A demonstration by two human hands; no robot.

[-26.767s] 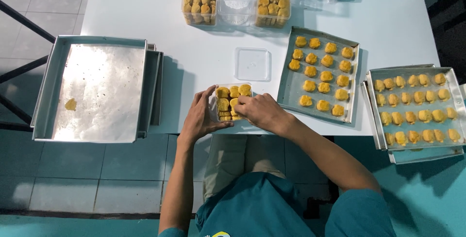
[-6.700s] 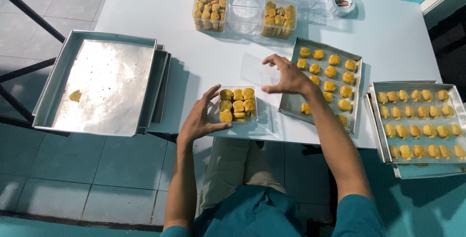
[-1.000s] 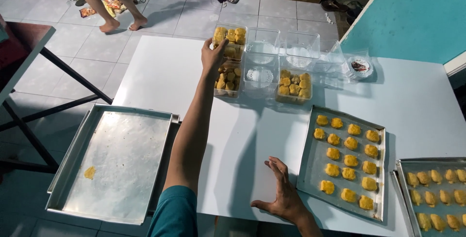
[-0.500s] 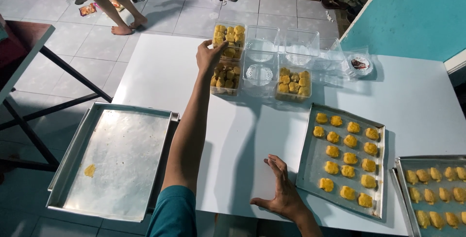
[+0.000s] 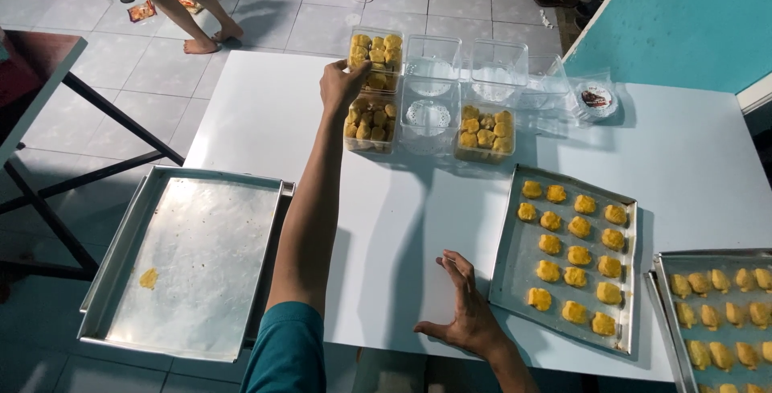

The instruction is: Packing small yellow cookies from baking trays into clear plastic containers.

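Observation:
My left hand (image 5: pixel 342 83) reaches far across the white table (image 5: pixel 265 119) and grips the near edge of a clear plastic box of yellow cookies (image 5: pixel 376 53) at the back. Just in front of that box sits another filled box (image 5: pixel 370 123). My right hand (image 5: pixel 466 312) rests open and flat on the table near its front edge, left of a metal tray of yellow cookies (image 5: pixel 572 255).
Empty clear boxes (image 5: pixel 430 79) and a third filled box (image 5: pixel 485 131) stand at the back. A second cookie tray (image 5: pixel 720 316) lies at the right. A nearly empty metal tray (image 5: pixel 193 256) overhangs the left edge. A person's legs (image 5: pixel 181 7) stand beyond the table.
My left hand has drawn back slightly from the far box while still on it. The right hand stays flat on the table. The person's legs have shifted left.

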